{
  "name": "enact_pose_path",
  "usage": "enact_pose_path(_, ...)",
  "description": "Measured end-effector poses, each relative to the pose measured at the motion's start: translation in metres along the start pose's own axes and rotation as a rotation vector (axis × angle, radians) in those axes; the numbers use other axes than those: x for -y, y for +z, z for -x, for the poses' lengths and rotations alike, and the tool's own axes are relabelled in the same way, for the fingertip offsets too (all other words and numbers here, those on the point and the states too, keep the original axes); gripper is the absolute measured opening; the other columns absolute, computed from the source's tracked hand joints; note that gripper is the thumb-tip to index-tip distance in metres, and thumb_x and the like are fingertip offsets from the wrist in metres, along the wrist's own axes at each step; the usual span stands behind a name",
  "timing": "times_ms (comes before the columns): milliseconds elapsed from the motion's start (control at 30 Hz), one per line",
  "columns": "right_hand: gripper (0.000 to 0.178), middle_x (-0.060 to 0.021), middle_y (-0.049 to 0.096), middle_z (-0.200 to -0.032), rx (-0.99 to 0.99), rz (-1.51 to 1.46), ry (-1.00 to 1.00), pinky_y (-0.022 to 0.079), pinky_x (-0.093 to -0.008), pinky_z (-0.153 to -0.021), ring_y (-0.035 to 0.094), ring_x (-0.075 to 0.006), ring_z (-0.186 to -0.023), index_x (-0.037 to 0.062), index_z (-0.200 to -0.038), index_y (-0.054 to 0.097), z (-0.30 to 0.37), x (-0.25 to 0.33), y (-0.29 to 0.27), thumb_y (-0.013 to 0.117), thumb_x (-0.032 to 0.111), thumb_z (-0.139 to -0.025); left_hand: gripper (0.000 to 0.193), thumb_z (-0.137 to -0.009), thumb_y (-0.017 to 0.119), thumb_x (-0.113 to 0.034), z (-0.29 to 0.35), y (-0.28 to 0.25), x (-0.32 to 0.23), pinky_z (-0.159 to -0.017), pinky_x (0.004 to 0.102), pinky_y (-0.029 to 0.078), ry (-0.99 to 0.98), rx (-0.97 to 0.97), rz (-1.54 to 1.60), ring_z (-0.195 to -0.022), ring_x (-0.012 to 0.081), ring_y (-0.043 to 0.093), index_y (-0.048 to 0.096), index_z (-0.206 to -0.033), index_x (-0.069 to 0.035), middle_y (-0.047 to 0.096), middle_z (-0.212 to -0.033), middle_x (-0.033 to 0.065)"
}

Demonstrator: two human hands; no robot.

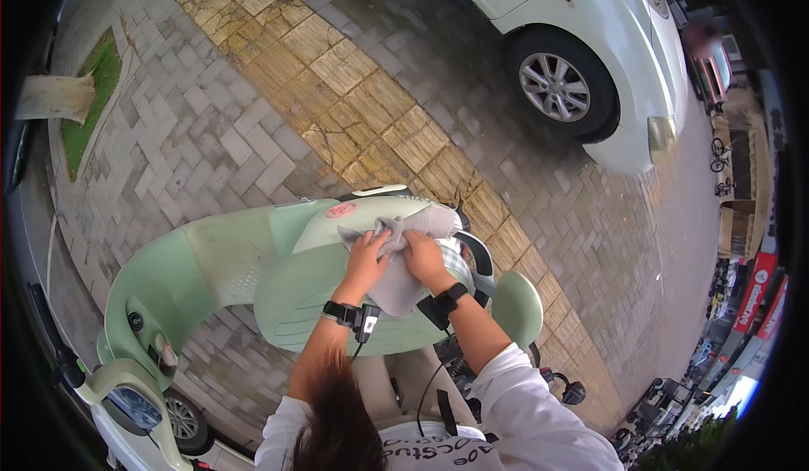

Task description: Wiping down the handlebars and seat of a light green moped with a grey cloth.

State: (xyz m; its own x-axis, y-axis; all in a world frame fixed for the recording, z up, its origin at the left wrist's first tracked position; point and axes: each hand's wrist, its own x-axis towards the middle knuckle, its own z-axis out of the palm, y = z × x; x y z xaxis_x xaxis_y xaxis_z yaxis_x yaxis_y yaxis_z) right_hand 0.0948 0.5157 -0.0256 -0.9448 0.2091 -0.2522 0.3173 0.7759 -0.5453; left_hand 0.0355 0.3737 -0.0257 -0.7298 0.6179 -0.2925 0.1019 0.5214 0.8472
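Note:
A grey cloth lies bunched and partly spread over the seat of a light green electric scooter. My left hand grips a fold of the cloth, its fingers curled into the bunched part. Just to the right, my right hand has its fingers bent around the cloth as well, close to my left. One part of the cloth hangs down between my wrists, and another reaches across the cream panel beyond the seat. My fingertips are partly buried in the folds.
The scooter's handlebar and mirror stand at the lower left, its green backrest at the right. Beyond a yellow paved strip is a parked white car. A tree trunk rises at far left. More scooters stand lower right.

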Motion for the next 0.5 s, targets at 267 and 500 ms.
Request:
enact_pose_path(267, 0.029, -0.0202, 0.054, -0.096, -0.152, 0.081, 0.363, 0.041, -0.0411, -0.075, 0.051, -0.0349, -0.090, 0.0004, -0.099, 0.049, 0.032, -0.031, -0.027, 0.045, 0.002, -0.070, 0.046, -0.069, 0.057, -0.008, -0.028, 0.063, -0.035, -0.083, 0.0376, 0.035, 0.191, 0.122, -0.160, -0.094, 0.0288, 0.047, 0.049, -0.114, -0.016, 0.050, -0.103, 0.0130)
enact_pose_path(500, 0.034, -0.0144, 0.055, -0.090, -0.098, 0.206, 0.504, 0.042, -0.0397, -0.072, 0.052, -0.0326, -0.088, 0.0041, -0.098, 0.053, 0.048, 0.003, -0.096, 0.049, -0.001, -0.064, 0.048, -0.071, 0.052, 0.003, -0.021, 0.074, -0.055, -0.086, 0.0329, 0.038, 0.080, 0.174, 0.379, -0.102, 0.0296, 0.049, 0.043, -0.117, -0.004, 0.049, -0.112, 0.0174)
